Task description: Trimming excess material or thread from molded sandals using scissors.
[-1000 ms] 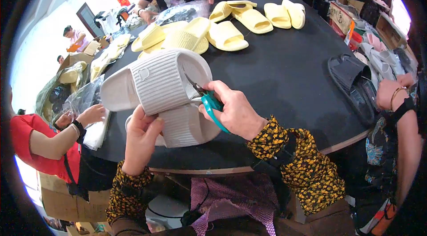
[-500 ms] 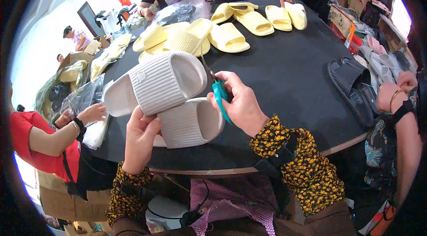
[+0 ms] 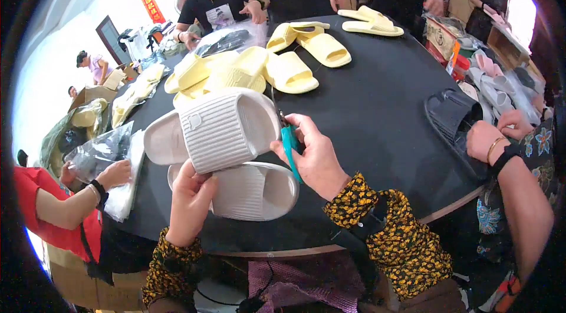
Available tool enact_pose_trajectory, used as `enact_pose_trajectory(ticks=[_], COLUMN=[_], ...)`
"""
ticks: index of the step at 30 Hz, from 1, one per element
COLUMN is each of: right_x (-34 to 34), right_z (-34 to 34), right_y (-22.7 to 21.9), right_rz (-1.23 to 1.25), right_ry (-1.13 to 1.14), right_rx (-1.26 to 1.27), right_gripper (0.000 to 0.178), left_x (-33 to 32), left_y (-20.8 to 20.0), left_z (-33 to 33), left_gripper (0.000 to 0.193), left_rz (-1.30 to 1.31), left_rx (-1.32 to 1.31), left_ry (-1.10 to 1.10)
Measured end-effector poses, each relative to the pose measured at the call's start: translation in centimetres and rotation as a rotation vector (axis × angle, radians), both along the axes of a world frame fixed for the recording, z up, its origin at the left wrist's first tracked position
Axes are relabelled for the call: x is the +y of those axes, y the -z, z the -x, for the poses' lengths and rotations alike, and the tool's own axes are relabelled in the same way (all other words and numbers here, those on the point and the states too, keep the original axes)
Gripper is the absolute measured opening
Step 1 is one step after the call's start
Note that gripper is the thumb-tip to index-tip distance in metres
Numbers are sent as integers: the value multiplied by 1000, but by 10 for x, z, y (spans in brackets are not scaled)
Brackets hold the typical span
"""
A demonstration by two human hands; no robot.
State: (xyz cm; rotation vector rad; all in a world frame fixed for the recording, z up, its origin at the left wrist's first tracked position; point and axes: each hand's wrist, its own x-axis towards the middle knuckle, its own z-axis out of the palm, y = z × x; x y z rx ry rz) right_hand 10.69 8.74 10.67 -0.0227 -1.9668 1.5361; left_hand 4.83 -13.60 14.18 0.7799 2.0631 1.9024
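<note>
My left hand (image 3: 190, 202) is closed on a pale grey ribbed slipper (image 3: 219, 127), its thumb and fingers at the lower edge of the strap. A second grey slipper (image 3: 253, 190) lies just below it, partly covered by the first one and by my hand. Teal-handled scissors (image 3: 289, 143) are gripped in my right hand (image 3: 318, 158). Their dark blades point away from me, close beside the toe end of the upper slipper. Whether the blades touch anything I cannot tell.
Several yellow slippers (image 3: 289, 71) lie beyond my hands on the black table (image 3: 365, 130). A co-worker's hand (image 3: 486, 141) touches black slippers (image 3: 451, 115) at right. At left a red-clad person's hand (image 3: 115, 173) handles clear plastic bags (image 3: 121, 201). Other people stand or sit across the table.
The grey slippers have turned slightly, and the lower one shows more. At the far side, the yellow pair has gone from side by side to overlapping, and the co-worker's hand has left it.
</note>
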Motion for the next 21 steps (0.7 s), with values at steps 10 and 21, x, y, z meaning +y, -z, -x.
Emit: enact_pose_trajectory(ticks=[10, 21], right_x=[6, 0], right_z=[5, -2], right_y=[1, -3], right_rz=[181, 135], right_ry=[97, 71], right_rx=[10, 120], right_gripper=[40, 39], left_x=[15, 5], left_y=[0, -12], left_z=[-1, -10], left_gripper=[36, 33], left_rz=[-17, -142], left_rx=[10, -30], left_ry=[69, -7])
